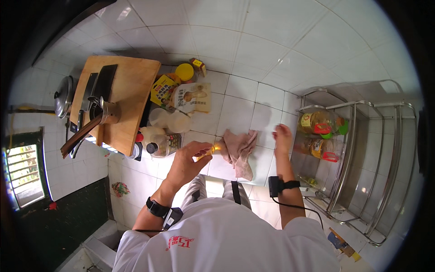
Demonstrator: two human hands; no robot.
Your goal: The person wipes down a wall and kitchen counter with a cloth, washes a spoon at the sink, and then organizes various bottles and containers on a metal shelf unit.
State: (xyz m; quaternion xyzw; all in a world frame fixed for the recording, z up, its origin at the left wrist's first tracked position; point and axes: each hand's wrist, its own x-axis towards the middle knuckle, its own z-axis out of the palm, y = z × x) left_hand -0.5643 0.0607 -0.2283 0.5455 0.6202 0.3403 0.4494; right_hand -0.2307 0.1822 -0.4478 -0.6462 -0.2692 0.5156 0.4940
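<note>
My left hand (191, 159) is curled around a small yellow, see-through container (205, 156), held just above the white tiled counter (236, 112). Right of it a crumpled pinkish-brown cloth (238, 149) lies near the counter's front edge. My right hand (282, 135) is over the counter's right part, its fingers partly curled; whether anything is between them cannot be told. Behind my left hand a jar with a black cap (164, 145) lies or leans beside two pale round containers (179, 122).
At the left, a wooden cutting board (131, 88) has knives and a metal utensil holder (109, 113) at it. Seasoning packets (192, 97) and a yellow-lidded jar (185, 72) stand behind. A metal rack (353, 136) with oil bottles (316, 122) bounds the right side.
</note>
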